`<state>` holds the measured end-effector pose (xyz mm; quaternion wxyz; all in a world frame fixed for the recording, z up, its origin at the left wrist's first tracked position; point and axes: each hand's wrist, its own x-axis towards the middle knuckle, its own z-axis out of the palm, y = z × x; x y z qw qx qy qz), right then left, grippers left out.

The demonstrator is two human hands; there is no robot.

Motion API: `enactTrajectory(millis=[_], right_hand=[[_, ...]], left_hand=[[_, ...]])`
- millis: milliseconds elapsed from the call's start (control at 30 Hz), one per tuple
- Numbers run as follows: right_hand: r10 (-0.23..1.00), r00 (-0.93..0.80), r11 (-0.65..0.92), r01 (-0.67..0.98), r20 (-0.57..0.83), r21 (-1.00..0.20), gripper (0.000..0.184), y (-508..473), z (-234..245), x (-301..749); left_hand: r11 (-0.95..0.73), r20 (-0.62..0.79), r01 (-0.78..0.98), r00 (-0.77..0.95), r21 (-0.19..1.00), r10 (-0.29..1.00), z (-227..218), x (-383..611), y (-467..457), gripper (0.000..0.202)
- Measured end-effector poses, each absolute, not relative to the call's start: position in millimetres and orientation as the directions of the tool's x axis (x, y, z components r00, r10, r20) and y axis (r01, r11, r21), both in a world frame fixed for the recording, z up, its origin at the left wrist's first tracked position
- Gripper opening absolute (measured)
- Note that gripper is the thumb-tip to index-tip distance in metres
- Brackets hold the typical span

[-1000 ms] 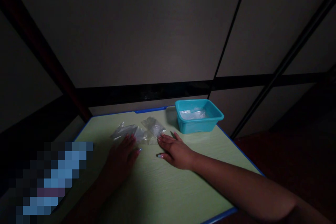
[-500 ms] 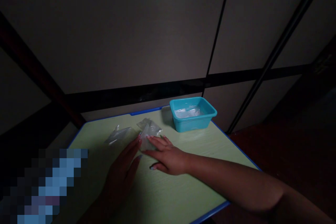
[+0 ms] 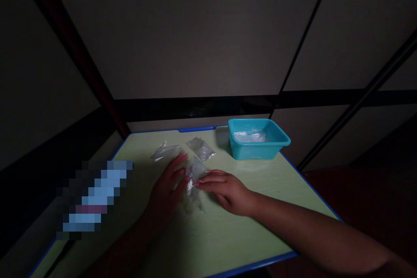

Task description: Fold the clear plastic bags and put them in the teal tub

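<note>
Clear plastic bag [image 3: 194, 173] lies on the green table [image 3: 228, 234] between left hand [image 3: 169, 184] and right hand [image 3: 228, 189], both flat, fingers outstretched, tips touching it, with a second bag [image 3: 166, 152], a third bag [image 3: 201, 148] and a teal tub [image 3: 259, 151] beyond.

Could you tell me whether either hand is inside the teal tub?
No, the left hand and right hand both touch a clear bag on the table, apart from the teal tub.

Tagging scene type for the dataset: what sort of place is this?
Probably a dim indoor work desk; more is hard to tell. Cues: a small green table with blue edging against a panelled wall, a teal tub, and clear bags at the left hand and right hand.
</note>
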<state>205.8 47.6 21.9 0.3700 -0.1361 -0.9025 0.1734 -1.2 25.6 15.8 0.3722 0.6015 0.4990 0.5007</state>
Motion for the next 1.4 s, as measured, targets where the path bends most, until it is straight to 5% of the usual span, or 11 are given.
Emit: enactTrajectory(millis=[167, 433, 600, 700, 833, 1033, 1133, 1233, 1400], right_hand=[[0.471, -0.654, 0.845, 0.144, 0.592, -0.514, 0.030, 46.2, 23.3, 205.7], [0.713, -0.472, 0.631, 0.111, 0.518, -0.768, 0.017, 55.9, 17.0, 210.3], [0.834, -0.458, 0.262, -0.161, 0.307, -0.952, 0.025, 57.2, 21.2, 209.5], [0.854, -0.481, 0.053, -0.300, 0.198, -0.953, 0.026, 54.9, 24.7, 209.3], [0.908, -0.395, -0.025, -0.381, 0.139, -0.924, 0.019, 59.0, 23.9, 212.1], [0.958, -0.282, -0.053, -0.369, 0.057, -0.928, 0.023, 68.0, 19.3, 215.8], [0.954, -0.286, 0.004, -0.285, 0.089, -0.958, 0.035, 68.8, 17.9, 215.8], [0.913, -0.282, 0.286, -0.074, 0.295, -0.955, 0.038, 68.2, 19.1, 217.5], [0.624, -0.476, 0.774, 0.270, 0.619, -0.573, 0.040, 61.2, 24.7, 221.9]], left_hand=[[-0.042, 0.041, 0.019, 0.047, 0.999, 0.998, 18.3, 2.6, 28.0, 0.071], [0.138, -0.134, -0.090, 0.053, 0.986, 0.990, 18.2, 1.4, 27.0, 0.043], [0.169, -0.155, -0.146, 0.104, 0.975, 0.982, 21.0, 2.0, 25.1, 0.046], [0.175, -0.148, -0.151, 0.174, 0.973, 0.974, 23.6, 1.5, 23.9, 0.056], [0.282, -0.245, -0.166, 0.212, 0.945, 0.946, 25.8, -2.6, 25.7, 0.065], [0.420, -0.390, -0.092, 0.236, 0.903, 0.890, 24.4, -19.0, 29.6, 0.032], [0.420, -0.402, -0.015, 0.258, 0.907, 0.878, 23.7, -21.2, 28.5, 0.026], [0.376, -0.370, 0.008, 0.208, 0.926, 0.906, 23.9, -19.3, 27.6, 0.027], [0.334, -0.323, -0.037, 0.180, 0.942, 0.929, 20.3, -19.4, 30.0, 0.028]])
